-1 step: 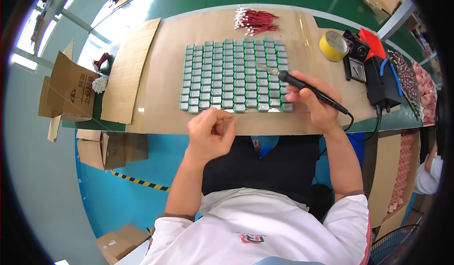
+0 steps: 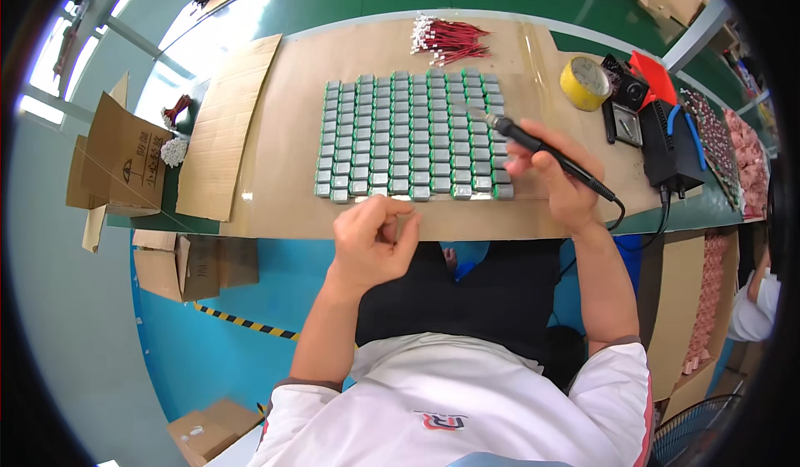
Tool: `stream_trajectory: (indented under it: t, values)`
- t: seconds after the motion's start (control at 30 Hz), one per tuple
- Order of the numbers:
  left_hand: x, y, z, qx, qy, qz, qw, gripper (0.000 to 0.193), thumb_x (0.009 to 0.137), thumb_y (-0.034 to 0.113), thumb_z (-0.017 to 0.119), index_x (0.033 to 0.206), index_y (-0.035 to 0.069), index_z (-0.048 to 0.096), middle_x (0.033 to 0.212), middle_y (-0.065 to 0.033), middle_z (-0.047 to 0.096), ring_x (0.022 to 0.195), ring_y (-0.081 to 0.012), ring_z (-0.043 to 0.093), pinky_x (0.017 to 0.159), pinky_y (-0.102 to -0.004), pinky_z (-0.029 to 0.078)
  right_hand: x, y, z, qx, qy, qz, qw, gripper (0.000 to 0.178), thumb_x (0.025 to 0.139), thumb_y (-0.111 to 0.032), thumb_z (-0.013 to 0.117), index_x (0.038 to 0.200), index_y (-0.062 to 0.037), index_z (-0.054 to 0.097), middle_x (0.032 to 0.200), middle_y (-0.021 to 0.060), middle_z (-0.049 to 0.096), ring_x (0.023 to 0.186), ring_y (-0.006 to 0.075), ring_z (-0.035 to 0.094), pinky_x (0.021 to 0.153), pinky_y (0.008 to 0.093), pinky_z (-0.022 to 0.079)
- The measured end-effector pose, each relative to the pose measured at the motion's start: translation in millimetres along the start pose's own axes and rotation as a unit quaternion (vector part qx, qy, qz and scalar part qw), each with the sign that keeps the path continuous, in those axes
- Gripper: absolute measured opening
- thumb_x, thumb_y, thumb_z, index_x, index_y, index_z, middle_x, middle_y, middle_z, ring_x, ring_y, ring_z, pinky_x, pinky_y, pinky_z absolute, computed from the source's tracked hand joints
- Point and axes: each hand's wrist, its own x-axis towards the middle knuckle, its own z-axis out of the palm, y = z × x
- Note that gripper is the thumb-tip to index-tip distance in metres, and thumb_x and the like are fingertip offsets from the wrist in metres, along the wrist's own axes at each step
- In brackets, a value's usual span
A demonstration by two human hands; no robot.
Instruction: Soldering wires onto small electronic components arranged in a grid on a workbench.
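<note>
My right hand (image 2: 567, 179) is closed around the black handle of a soldering iron (image 2: 523, 138). The iron's tip points up and left, over the right side of a block of small grey cells with green edges (image 2: 406, 134), laid in close rows on the brown cardboard sheet. At the near edge of that block is my left hand (image 2: 373, 238), its fingers curled and thumb drawn in toward the index finger. Anything pinched there is too small or hidden to make out.
Red wires with white connectors (image 2: 450, 40) lie beyond the cells. At right are yellow tape (image 2: 585, 82), a black soldering station (image 2: 673, 154) with a cord, and blue-handled pliers (image 2: 687, 134). A cardboard flap (image 2: 229, 125) and open box (image 2: 125, 159) are at left.
</note>
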Motion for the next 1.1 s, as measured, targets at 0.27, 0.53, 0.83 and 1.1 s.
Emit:
stream_trajectory:
  t: [0.27,0.53,0.83,1.1]
  values:
    - [3.4,15.4,11.3,-0.082,-0.033,-0.002,0.996,0.013,0.081,-0.008,0.070,0.083,0.000,0.059,0.062,0.0016,0.052,0.049,-0.0022,0.043,0.044,-0.0201,0.031,37.7,-21.5,-25.7,-0.106,-0.015,-0.059,0.992,0.027,0.105,-0.015,0.064,0.125,0.0025,0.066,0.105,0.0142,0.076,0.092,0.0206,0.075,0.085,0.0317,0.060]
    - [42.7,25.5,18.9,-0.108,-0.054,-0.024,0.992,0.012,0.089,-0.009,0.070,0.086,0.000,0.061,0.062,0.0023,0.054,0.052,-0.0010,0.046,0.046,-0.0202,0.033,48.2,-40.1,10.1,-0.283,-0.196,-0.179,0.921,0.033,0.082,-0.006,0.083,0.112,-0.0062,0.070,0.099,0.0136,0.069,0.083,0.0301,0.067,0.069,0.0371,0.054]
    - [56.2,16.7,20.5,-0.180,-0.076,-0.082,0.977,0.009,0.091,-0.004,0.070,0.092,0.001,0.063,0.054,-0.0002,0.047,0.045,-0.0060,0.041,0.044,-0.0269,0.030,51.5,-42.0,23.4,-0.356,-0.233,-0.212,0.880,0.039,0.074,0.001,0.085,0.110,-0.0060,0.070,0.105,0.0153,0.067,0.092,0.0330,0.068,0.077,0.0402,0.057]
    - [70.1,13.3,4.4,-0.167,-0.067,-0.105,0.978,0.013,0.087,-0.004,0.070,0.084,0.001,0.058,0.057,0.0039,0.048,0.050,-0.0007,0.042,0.046,-0.0229,0.030,76.0,-35.1,-2.1,-0.317,-0.164,-0.217,0.909,0.029,0.083,0.002,0.079,0.110,-0.0073,0.073,0.092,0.0109,0.066,0.083,0.0288,0.068,0.071,0.0364,0.056]
